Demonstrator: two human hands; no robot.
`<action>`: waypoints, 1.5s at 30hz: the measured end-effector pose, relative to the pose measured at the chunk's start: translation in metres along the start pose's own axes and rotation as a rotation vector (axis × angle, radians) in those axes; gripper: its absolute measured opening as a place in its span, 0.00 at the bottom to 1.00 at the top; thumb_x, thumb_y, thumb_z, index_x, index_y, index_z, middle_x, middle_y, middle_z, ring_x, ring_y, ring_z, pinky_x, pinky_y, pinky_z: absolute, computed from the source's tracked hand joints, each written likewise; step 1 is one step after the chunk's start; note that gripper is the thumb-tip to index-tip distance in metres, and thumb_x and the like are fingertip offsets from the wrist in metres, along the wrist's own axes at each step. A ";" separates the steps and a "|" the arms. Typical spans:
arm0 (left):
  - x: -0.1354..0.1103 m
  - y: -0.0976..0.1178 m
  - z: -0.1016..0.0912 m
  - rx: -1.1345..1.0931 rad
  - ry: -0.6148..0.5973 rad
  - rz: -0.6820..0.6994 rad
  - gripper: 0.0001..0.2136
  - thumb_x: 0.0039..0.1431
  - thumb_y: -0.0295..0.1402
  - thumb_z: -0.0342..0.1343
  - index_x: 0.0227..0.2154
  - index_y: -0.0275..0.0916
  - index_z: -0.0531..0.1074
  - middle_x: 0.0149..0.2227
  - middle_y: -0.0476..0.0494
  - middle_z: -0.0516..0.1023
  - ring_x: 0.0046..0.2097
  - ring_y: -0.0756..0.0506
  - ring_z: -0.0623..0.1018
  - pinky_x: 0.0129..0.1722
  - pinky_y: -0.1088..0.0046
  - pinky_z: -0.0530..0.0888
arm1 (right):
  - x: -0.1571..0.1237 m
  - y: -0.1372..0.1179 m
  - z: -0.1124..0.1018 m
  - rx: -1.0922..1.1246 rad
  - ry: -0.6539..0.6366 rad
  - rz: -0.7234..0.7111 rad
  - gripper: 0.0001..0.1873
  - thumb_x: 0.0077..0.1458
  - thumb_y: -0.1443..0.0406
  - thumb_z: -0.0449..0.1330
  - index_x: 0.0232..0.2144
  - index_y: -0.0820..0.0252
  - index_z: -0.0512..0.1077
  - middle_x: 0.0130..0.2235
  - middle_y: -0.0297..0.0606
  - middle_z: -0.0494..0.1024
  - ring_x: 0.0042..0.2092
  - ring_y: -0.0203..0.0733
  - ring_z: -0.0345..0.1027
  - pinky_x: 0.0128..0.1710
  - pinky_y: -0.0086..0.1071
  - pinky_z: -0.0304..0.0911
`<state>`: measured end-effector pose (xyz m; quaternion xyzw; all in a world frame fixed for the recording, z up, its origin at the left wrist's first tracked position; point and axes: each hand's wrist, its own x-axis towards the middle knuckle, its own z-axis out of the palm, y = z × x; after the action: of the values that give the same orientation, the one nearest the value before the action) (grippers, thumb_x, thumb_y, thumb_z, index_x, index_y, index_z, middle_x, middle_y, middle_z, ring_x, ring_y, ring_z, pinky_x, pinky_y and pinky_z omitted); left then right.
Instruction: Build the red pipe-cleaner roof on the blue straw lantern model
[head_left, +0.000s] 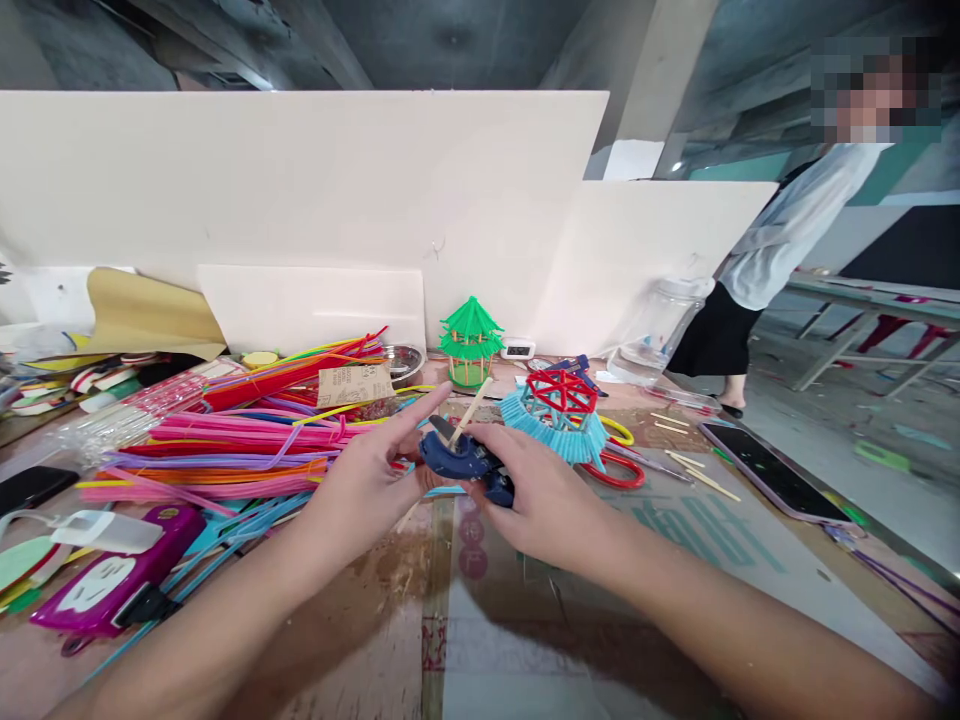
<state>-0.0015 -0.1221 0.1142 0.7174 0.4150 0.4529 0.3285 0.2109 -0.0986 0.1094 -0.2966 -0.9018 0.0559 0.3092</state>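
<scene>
My right hand [544,490] grips the handles of a dark blue hand cutter [454,460], whose dark blade stands up at the jaw. A thin wooden stick [474,405] slants up through the jaw. My left hand [371,475] is closed on the stick beside the cutter's head, its index finger stretched out; its lower fingertips are partly hidden. Just beyond my right hand sits a light-blue model roof [559,425] with a red frame on top. Farther back stands a small green pavilion model [471,345] with a two-tier roof.
Bundles of coloured pipe cleaners [240,440] cover the left, near a purple power strip [120,580]. On the right lie red-handled scissors [619,470], loose wooden sticks [705,475] and a phone [772,470]. A plastic jug [660,325] stands behind. A person [780,235] is beyond the table.
</scene>
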 end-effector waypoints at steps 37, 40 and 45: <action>-0.004 0.013 -0.005 -0.647 -0.328 -0.281 0.29 0.51 0.35 0.68 0.57 0.49 0.69 0.37 0.44 0.82 0.28 0.46 0.82 0.28 0.73 0.79 | 0.007 -0.009 -0.018 1.127 -0.572 0.274 0.12 0.58 0.60 0.61 0.41 0.61 0.68 0.34 0.33 0.73 0.29 0.31 0.66 0.30 0.26 0.66; -0.006 0.021 -0.002 -0.631 -0.319 -0.258 0.26 0.53 0.34 0.67 0.56 0.49 0.71 0.39 0.44 0.83 0.28 0.47 0.82 0.30 0.73 0.79 | 0.007 -0.005 -0.018 1.188 -0.570 0.254 0.15 0.57 0.59 0.63 0.42 0.61 0.68 0.34 0.33 0.73 0.30 0.31 0.67 0.30 0.26 0.65; -0.005 0.027 -0.001 -0.590 -0.304 -0.273 0.26 0.52 0.35 0.67 0.56 0.48 0.72 0.42 0.44 0.83 0.30 0.46 0.83 0.29 0.73 0.80 | 0.005 0.002 -0.014 1.230 -0.594 0.254 0.13 0.57 0.60 0.63 0.40 0.61 0.68 0.32 0.31 0.73 0.29 0.29 0.65 0.29 0.24 0.63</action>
<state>0.0042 -0.1385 0.1358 0.5887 0.3049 0.3932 0.6371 0.2170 -0.0950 0.1222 -0.1427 -0.7111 0.6714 0.1526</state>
